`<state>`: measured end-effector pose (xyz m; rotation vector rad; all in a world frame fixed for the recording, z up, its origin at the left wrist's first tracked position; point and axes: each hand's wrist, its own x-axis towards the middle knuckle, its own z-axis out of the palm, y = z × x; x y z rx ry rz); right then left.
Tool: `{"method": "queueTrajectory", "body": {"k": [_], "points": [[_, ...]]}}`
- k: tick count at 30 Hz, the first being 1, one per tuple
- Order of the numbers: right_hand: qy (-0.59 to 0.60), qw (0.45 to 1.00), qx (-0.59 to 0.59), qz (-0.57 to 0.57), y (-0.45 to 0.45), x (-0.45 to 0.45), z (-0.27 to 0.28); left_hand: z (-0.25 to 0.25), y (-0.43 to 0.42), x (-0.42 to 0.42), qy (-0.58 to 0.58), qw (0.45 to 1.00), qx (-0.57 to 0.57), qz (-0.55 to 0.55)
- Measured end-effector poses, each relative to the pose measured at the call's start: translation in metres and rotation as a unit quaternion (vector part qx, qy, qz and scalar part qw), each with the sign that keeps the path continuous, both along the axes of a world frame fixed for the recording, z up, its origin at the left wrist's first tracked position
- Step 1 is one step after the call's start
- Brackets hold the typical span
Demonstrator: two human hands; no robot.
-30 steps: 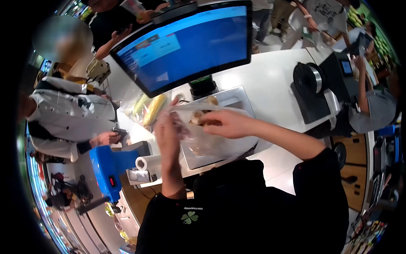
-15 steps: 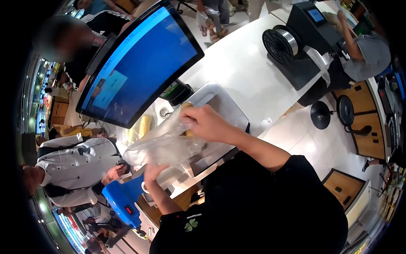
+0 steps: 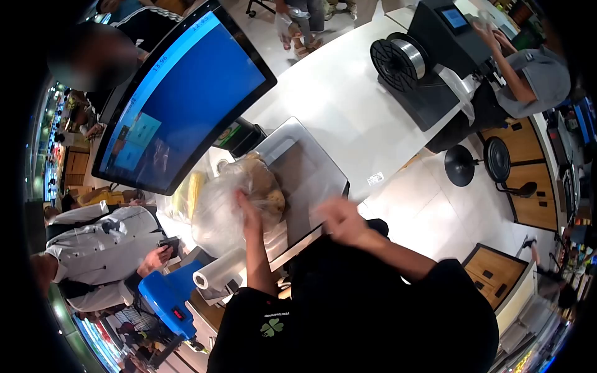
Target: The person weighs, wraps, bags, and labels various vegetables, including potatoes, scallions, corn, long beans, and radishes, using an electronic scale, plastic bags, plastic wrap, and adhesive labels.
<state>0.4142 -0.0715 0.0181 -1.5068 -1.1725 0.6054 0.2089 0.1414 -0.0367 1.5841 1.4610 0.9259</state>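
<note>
A clear plastic bag (image 3: 217, 214) with several round brown things in it, potato-like (image 3: 266, 186), rests on the left part of the metal scale plate (image 3: 311, 165). My left hand (image 3: 250, 214) is at the bag's near side, its fingers closed on the loose film and partly hidden by it. Off the scale's near right edge, my right hand (image 3: 343, 221) is apart from the bag; motion blurs its curled fingers. Just left of the brown things lies another clear bag with yellow corn-like pieces (image 3: 196, 189).
A large screen (image 3: 186, 99) stands beyond the scale. A roll of clear film (image 3: 217, 273) and a blue device (image 3: 166, 298) are at the near left. A person in white (image 3: 112, 248) holds a phone. On the white counter (image 3: 336, 93) sits a black machine with a reel (image 3: 398, 62).
The bag has come down onto the scale plate, showing the brown things. My right hand has let go and moved right, toward me. My left hand has moved up against the bag.
</note>
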Motion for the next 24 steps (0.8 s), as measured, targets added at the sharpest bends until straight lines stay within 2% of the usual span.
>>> {"method": "queueTrajectory", "body": {"k": [1, 2, 3, 4, 5, 6, 7, 8, 9, 10, 11, 12, 16, 17, 19, 20, 22, 23, 24], "points": [[0.163, 0.98, -0.005, -0.115, -0.009, 0.019, -0.037, 0.007, -0.002, 0.006, 0.0, 1.0, -0.001, 0.007], [0.075, 0.982, -0.003, -0.176, -0.018, 0.046, -0.061, 0.022, -0.007, 0.015, -0.085, 0.994, -0.038, 0.058], [-0.016, 0.98, -0.029, -0.197, -0.035, 0.07, -0.113, 0.035, -0.011, 0.019, -0.168, 0.977, -0.076, 0.104], [-0.05, 0.978, -0.07, -0.191, -0.045, 0.077, -0.121, 0.043, -0.011, 0.02, -0.166, 0.978, -0.077, 0.104], [-0.052, 0.978, -0.069, -0.189, -0.043, 0.08, -0.121, 0.048, -0.01, 0.023, -0.221, 0.964, -0.101, 0.112], [-0.069, 0.986, -0.06, -0.138, -0.041, 0.078, -0.12, 0.055, -0.011, 0.025, -0.274, 0.946, -0.124, 0.121], [-0.083, 0.992, -0.05, -0.085, -0.039, 0.071, -0.12, 0.063, -0.014, 0.023, -0.27, 0.947, -0.123, 0.126], [-0.056, 0.995, -0.053, -0.068, -0.032, 0.068, -0.121, 0.071, -0.017, 0.024, -0.302, 0.944, -0.102, 0.081], [-0.055, 0.995, -0.05, -0.062, -0.028, 0.068, -0.127, 0.077, -0.017, 0.026, -0.335, 0.938, -0.078, 0.037], [-0.111, 0.991, -0.044, -0.056, -0.024, 0.067, -0.136, 0.08, -0.017, 0.025, -0.335, 0.938, -0.073, 0.043], [-0.167, 0.984, -0.039, -0.05, -0.023, 0.066, -0.144, 0.082, -0.018, 0.022, -0.399, 0.911, -0.096, 0.048], [-0.159, 0.985, -0.041, -0.06, -0.024, 0.062, -0.146, 0.084, -0.018, 0.02, -0.46, 0.878, -0.117, 0.053], [-0.229, 0.97, -0.02, -0.073, -0.037, 0.055, -0.162, 0.083, -0.017, 0.007, -0.503, 0.855, -0.089, 0.089], [-0.228, 0.971, -0.016, -0.065, -0.054, 0.055, -0.167, 0.078, -0.016, 0.001, -0.533, 0.834, -0.112, 0.085], [-0.141, 0.981, -0.098, -0.091, -0.075, 0.058, -0.164, 0.078, -0.013, -0.005, -0.567, 0.81, -0.125, 0.083], [-0.108, 0.983, -0.092, -0.117, -0.076, 0.06, -0.16, 0.079, -0.014, -0.008, -0.588, 0.79, -0.154, 0.083], [-0.058, 0.984, -0.08, -0.148, -0.071, 0.065, -0.118, 0.081, -0.016, -0.012, -0.617, 0.758, -0.198, 0.077], [-0.039, 0.989, -0.054, -0.131, -0.058, 0.065, -0.095, 0.08, -0.016, -0.012, -0.617, 0.758, -0.197, 0.08], [0.059, 0.994, -0.025, -0.086, -0.041, 0.062, -0.078, 0.079, -0.015, -0.01, -0.625, 0.75, -0.2, 0.078]]}}
